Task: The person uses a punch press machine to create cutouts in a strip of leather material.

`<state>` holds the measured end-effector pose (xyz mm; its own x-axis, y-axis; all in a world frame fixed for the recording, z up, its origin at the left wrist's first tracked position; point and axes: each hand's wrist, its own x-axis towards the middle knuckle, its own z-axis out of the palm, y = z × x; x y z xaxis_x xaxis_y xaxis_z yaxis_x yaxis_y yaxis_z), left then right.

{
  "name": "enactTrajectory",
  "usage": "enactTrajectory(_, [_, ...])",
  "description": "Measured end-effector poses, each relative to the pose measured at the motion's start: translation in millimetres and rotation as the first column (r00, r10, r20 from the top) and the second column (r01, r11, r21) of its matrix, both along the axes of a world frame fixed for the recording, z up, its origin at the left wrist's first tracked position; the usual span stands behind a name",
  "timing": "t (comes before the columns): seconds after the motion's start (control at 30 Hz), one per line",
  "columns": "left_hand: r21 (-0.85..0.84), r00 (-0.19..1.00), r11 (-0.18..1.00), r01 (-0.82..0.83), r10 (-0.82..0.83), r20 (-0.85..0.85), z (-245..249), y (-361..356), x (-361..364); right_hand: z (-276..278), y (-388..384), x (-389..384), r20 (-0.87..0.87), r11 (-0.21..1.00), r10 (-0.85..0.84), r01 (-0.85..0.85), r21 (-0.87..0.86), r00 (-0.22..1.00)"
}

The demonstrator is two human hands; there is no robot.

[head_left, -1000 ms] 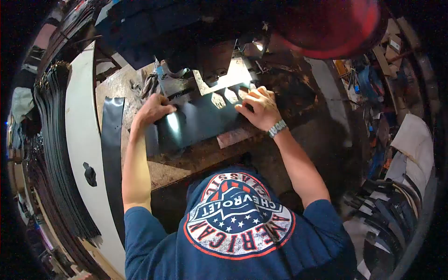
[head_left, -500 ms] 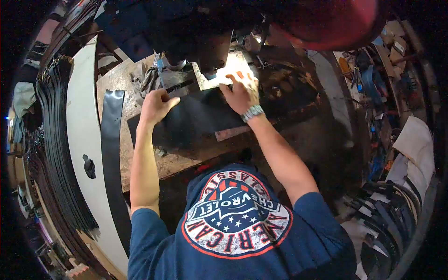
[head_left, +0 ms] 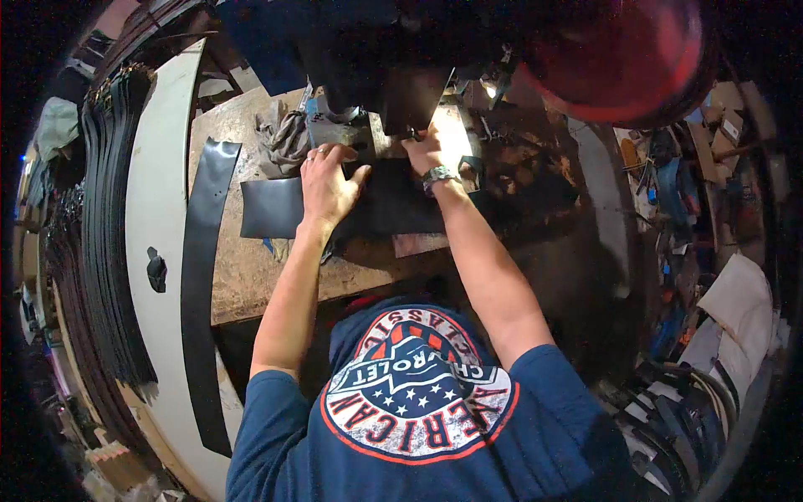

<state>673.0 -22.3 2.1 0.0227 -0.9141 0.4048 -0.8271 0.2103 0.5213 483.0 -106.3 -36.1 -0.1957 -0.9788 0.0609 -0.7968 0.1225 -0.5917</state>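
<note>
A wide strip of black sheet material (head_left: pixel 376 209), smooth like leather, lies across the bench under a dark machine head (head_left: pixel 410 92). My left hand (head_left: pixel 328 188) rests on the strip near its far edge, thumb apart from the bent fingers. Close beside the machine head, my right hand (head_left: pixel 433 157) is at the far edge of the strip, with a metal watch (head_left: pixel 438 176) on its wrist. Its fingertips are partly hidden by the machine and by glare from the lit plate (head_left: pixel 452 134).
A crumpled grey cloth (head_left: pixel 282 142) sits on the worn bench (head_left: pixel 251 280). Along the left runs a long black strip (head_left: pixel 203 309) over a pale board (head_left: pixel 155 192), with hanging black straps (head_left: pixel 113 217) beyond. A large red round part (head_left: pixel 615 63) is at upper right.
My left hand has moved right along the strip, leaving its left end showing. My right hand has drawn its spread fingers in beside the machine head. The whole view has shifted slightly.
</note>
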Motion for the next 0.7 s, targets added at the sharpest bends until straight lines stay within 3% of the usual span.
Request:
enactTrajectory(0.03, [-0.039,1.0,0.999,-0.011,0.011,-0.009,1.8,4.5,-0.8,14.9,1.9,-7.3,-0.163,1.0,-0.005,0.004,-0.005,0.987])
enactTrajectory(0.1, [-0.038,0.998,0.999,0.001,-0.004,-0.061,9.0,18.8,-4.3,10.4,6.2,-38.0,-0.234,0.992,-0.055,0.026,-0.126,0.971])
enactTrajectory(0.17, [0.041,0.988,0.998,0.049,-0.042,-0.148,27.5,43.3,-12.5,58.3,37.1,-81.2,0.184,0.992,0.078,-0.058,-0.107,0.98])
enactTrajectory(0.23, [0.136,0.929,0.983,0.124,-0.067,-0.363,48.0,74.6,-33.2,82.0,76.4,-100.7,0.371,0.973,0.23,-0.201,-0.117,0.9])
enactTrajectory(0.3, [0.298,0.642,0.886,0.354,0.001,-0.767,64.3,91.8,-49.7,122.9,120.2,-82.7,0.515,0.929,0.311,-0.369,0.011,0.799])
enactTrajectory(0.33, [0.292,0.589,0.876,0.383,0.011,-0.808,62.5,100.0,-56.4,116.1,136.5,-78.0,0.535,0.903,0.327,-0.425,0.066,0.779])
enactTrajectory(0.37, [0.135,0.583,0.929,0.346,-0.1,-0.806,54.4,105.2,-62.6,109.8,147.3,-71.3,0.548,0.872,0.343,-0.475,0.115,0.763])
enactTrajectory(0.4, [0.154,0.496,0.894,0.421,-0.085,-0.864,40.9,110.3,-64.0,106.6,156.4,-56.2,0.661,0.881,0.28,-0.459,0.111,0.696])
enactTrajectory(0.43, [0.076,0.462,0.929,0.362,-0.108,-0.881,36.6,113.1,-63.7,103.2,163.9,-43.4,0.755,0.896,0.193,-0.427,0.125,0.627])
enactTrajectory(0.5, [0.161,0.522,0.941,0.297,-0.019,-0.853,44.8,121.2,-43.9,104.6,167.8,-30.6,0.738,0.856,0.256,-0.502,0.127,0.624])
enactTrajectory(0.53, [0.206,0.592,0.948,0.243,0.024,-0.806,49.3,126.9,-23.8,105.6,168.6,-23.3,0.725,0.842,0.288,-0.526,0.12,0.625])
enactTrajectory(0.6, [0.131,0.818,0.991,-0.02,0.091,-0.567,55.9,137.6,33.2,106.5,178.7,-12.7,0.718,0.848,0.335,-0.527,0.052,0.611])
enactTrajectory(0.63, [0.131,0.825,0.977,-0.17,0.214,-0.522,46.5,142.9,70.6,108.4,182.9,-10.6,0.709,0.841,0.357,-0.54,0.041,0.609])
enactTrajectory(0.67, [0.155,0.666,0.938,-0.31,0.33,-0.668,25.0,147.2,112.4,106.2,186.2,-12.1,0.713,0.836,0.34,-0.545,0.07,0.614])
enactTrajectory(0.7, [0.14,0.646,0.871,-0.471,0.448,-0.618,6.8,151.9,167.0,103.4,189.3,-13.3,0.712,0.832,0.323,-0.546,0.101,0.624])
